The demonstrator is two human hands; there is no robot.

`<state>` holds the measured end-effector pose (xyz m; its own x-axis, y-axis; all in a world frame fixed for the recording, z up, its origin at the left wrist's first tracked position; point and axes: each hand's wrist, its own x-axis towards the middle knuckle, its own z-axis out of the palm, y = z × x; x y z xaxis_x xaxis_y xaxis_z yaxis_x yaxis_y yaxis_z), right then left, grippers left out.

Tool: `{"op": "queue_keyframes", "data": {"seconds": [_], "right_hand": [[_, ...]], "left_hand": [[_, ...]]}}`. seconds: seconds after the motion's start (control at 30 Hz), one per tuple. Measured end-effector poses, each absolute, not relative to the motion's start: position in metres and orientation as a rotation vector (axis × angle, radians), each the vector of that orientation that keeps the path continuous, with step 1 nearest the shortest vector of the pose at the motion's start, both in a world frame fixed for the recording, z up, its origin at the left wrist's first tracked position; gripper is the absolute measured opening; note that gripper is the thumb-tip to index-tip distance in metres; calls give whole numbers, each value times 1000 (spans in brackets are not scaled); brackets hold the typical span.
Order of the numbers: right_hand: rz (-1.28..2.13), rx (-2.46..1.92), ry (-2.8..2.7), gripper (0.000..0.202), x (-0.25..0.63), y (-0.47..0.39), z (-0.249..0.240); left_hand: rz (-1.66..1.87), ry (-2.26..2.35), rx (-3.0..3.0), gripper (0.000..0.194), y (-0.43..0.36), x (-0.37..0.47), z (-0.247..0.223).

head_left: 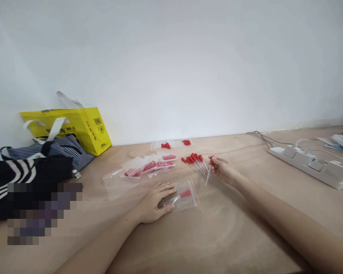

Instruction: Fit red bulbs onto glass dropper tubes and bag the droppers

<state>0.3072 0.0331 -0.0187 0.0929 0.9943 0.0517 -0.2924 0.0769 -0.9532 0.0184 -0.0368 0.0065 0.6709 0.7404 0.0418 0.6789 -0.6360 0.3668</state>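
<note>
My left hand [160, 201] lies with fingers spread on a clear zip bag [188, 203], which has a red strip along its right edge. Inside that bag is a dropper with a red bulb [185, 193]. In my right hand [221, 170] a dropper [208, 176] is pinched by its red bulb, its clear tube pointing down. Just left of it, several red-bulbed droppers [194, 161] lie fanned out on the wooden table [205, 236]. Beyond my left hand, overlapping zip bags [122, 184] contain more red-bulbed droppers [150, 166].
Near the wall lies a clear bag [175, 144] with red bulbs at two spots. On the left stand a yellow bag [95, 131], a striped bag [65, 146] and a black cloth item [42, 173]. A white power strip [314, 167] with plugs and cables sits right, before some papers [341, 142].
</note>
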Motion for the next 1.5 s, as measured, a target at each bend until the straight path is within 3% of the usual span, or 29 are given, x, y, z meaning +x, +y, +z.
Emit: {"op": "queue_keyframes", "data": {"seconds": [0.2,0.67,1.17,1.37,1.5], "right_hand": [[1148,-940,-825,35,285,3,-31],[1394,-903,-917,46,251,-27,-29],[1314,-1032,-1819,16,257,-25,-28],[1000,-1037,-1774,11,242,-23,-31],[1027,-1031,-1842,12,250,-13,-28]], "left_hand": [[292,1138,2539,47,-37,18,5],[301,1140,2561,49,-35,19,4],[337,1116,2540,48,-33,18,2],[342,1125,2549,49,-33,18,1],[338,1137,2537,49,-34,19,3]]}}
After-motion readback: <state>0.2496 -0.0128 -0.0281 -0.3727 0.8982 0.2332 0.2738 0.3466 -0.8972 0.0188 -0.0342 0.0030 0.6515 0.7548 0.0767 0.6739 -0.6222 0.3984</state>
